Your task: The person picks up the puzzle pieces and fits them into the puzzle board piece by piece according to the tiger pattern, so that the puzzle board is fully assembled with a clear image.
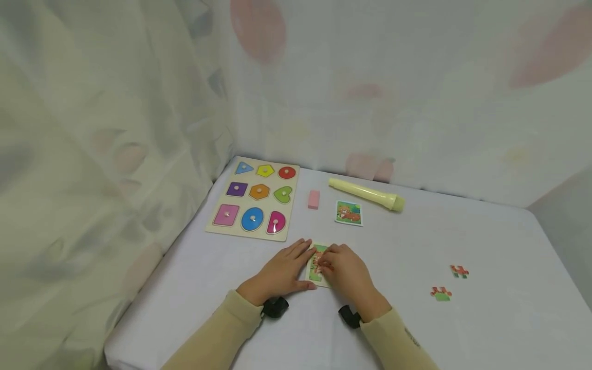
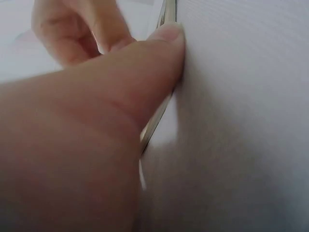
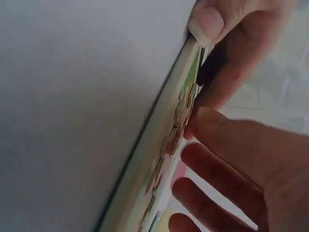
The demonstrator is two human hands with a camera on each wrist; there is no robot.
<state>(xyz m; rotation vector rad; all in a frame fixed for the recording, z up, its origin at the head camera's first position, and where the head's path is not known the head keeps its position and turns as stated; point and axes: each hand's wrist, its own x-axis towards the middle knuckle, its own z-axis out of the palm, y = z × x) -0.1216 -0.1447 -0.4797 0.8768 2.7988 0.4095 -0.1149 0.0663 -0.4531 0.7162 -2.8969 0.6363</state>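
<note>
A small jigsaw board [image 1: 315,275] with an orange and green animal picture lies on the table between both hands. My left hand [image 1: 288,267] rests along its left side, fingers extended toward the top and thumb by the near edge. In the right wrist view, the left thumb [image 3: 207,24] touches the board's rim. The right hand [image 1: 349,272] is over the board's right part. Its thumb [image 3: 231,135] and index finger pinch a jigsaw piece among the pieces there, mostly covered by the fingers. Two loose jigsaw pieces, one upper [image 1: 460,271] and one lower [image 1: 441,293], lie off to the right.
A shape puzzle board [image 1: 253,203] with colourful knobbed pieces lies at the back left. Beside it are a pink block [image 1: 313,199], a square animal picture [image 1: 349,213] and a pale yellow tube [image 1: 365,193]. Patterned cloth [image 1: 305,123] hangs behind the white table [image 1: 222,318].
</note>
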